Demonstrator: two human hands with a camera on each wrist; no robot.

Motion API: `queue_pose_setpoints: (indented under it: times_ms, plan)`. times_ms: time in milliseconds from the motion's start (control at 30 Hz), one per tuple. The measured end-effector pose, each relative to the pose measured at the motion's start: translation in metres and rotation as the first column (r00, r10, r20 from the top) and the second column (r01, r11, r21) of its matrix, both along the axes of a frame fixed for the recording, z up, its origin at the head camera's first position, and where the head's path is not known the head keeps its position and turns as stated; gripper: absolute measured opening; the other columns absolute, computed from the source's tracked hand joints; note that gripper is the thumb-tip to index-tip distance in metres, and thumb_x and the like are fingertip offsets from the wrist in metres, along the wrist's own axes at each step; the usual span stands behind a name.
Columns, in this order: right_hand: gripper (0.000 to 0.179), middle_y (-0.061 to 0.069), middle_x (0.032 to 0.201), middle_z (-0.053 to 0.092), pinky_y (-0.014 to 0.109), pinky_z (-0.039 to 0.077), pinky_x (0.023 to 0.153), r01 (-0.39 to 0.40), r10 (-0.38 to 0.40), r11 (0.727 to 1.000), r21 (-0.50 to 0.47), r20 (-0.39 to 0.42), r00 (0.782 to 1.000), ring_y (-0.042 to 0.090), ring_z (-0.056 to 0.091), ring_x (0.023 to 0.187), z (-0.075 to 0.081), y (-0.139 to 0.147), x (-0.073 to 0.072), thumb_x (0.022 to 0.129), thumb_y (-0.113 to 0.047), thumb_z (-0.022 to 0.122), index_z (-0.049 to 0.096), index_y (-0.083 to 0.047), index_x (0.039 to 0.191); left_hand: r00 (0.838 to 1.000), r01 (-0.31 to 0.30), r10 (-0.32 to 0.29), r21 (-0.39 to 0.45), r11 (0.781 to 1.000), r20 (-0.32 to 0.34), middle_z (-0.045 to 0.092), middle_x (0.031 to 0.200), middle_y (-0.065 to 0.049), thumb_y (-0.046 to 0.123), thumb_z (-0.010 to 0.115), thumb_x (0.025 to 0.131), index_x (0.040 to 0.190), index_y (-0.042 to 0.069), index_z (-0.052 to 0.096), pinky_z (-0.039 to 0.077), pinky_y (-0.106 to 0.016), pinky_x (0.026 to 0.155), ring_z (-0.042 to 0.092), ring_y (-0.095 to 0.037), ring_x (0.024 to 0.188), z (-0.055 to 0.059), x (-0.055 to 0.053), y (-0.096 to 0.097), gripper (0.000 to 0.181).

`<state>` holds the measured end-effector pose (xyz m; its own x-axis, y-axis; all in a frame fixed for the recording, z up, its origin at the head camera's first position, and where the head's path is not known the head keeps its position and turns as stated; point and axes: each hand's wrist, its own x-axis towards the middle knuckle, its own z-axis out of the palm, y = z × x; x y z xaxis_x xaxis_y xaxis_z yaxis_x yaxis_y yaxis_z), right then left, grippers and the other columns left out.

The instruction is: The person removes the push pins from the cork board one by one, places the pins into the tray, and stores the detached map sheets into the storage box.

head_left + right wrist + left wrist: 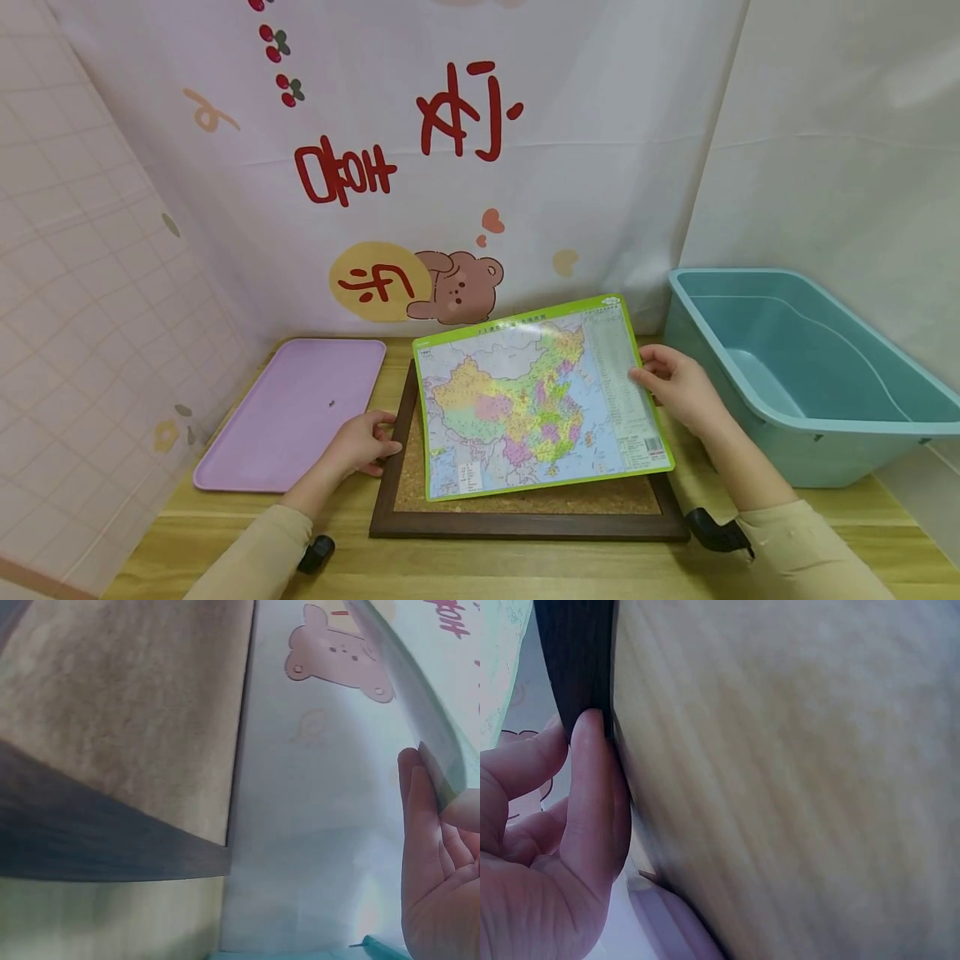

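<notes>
A map sheet (pixel 517 404) with a bright green border is tilted above a cork board (pixel 540 502) in a dark wooden frame. My right hand (pixel 678 387) pinches the map's right edge; in the right wrist view, the raised sheet (pixel 420 697) is between thumb and fingers, apart from the board (pixel 142 697). My left hand (pixel 360 446) grips the left side of the frame, with thumb and fingers on the dark wood (pixel 577 660) in the left wrist view. Most of the cork is hidden under the map.
A purple tray (pixel 300 408) lies on the wooden table (pixel 450 575) at the left. To the right stands a large teal tub (pixel 795 450). Behind the board hangs a white printed cloth (pixel 600 167) with a bear and red characters.
</notes>
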<state>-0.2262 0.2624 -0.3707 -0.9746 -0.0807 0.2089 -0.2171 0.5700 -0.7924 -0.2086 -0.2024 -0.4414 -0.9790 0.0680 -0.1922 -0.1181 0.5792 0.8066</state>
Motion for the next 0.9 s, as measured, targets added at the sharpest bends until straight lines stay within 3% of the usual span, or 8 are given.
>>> queue_pose_setpoints:
  times_ms: [433, 700, 900]
  plan:
    - [0.029, 0.012, 0.092, 0.066, 0.025, 0.046, 0.054, -0.001, 0.000, 1.000, -0.003, -0.113, 0.994, 0.007, 0.057, 0.071, 0.030, 0.000, 0.009, 0.097, -0.014, 0.066, 0.059, 0.005, 0.118, 1.000, -0.003, 0.003, -0.003, 1.000, 0.002, 0.054, 0.081, -0.010, -0.004, 0.072, 0.087, 0.136, -0.010, 0.050, 0.058, -0.035, 0.053, 0.058, -0.020, 0.069, 0.001, 0.000, 0.000, 0.054]
    - [0.028, -0.012, 0.085, 0.064, 0.024, 0.047, 0.054, 0.017, -0.021, 0.999, -0.029, -0.141, 0.990, 0.003, 0.058, 0.071, 0.044, 0.009, 0.015, 0.097, -0.011, 0.066, 0.059, 0.006, 0.119, 1.000, -0.009, 0.009, 0.002, 1.000, 0.013, 0.054, 0.081, -0.010, -0.004, 0.072, 0.087, 0.136, -0.009, 0.050, 0.058, -0.035, 0.053, 0.058, -0.020, 0.068, 0.002, 0.001, 0.000, 0.055]
    - [0.033, -0.018, 0.084, 0.061, 0.024, 0.050, 0.054, 0.045, -0.049, 0.999, -0.029, -0.156, 0.987, 0.001, 0.058, 0.072, 0.051, 0.016, 0.017, 0.097, -0.012, 0.065, 0.057, 0.008, 0.121, 1.000, -0.005, 0.005, -0.006, 1.000, -0.003, 0.053, 0.080, -0.010, -0.004, 0.072, 0.087, 0.136, -0.009, 0.051, 0.058, -0.035, 0.052, 0.056, -0.019, 0.067, -0.003, -0.002, -0.001, 0.054]
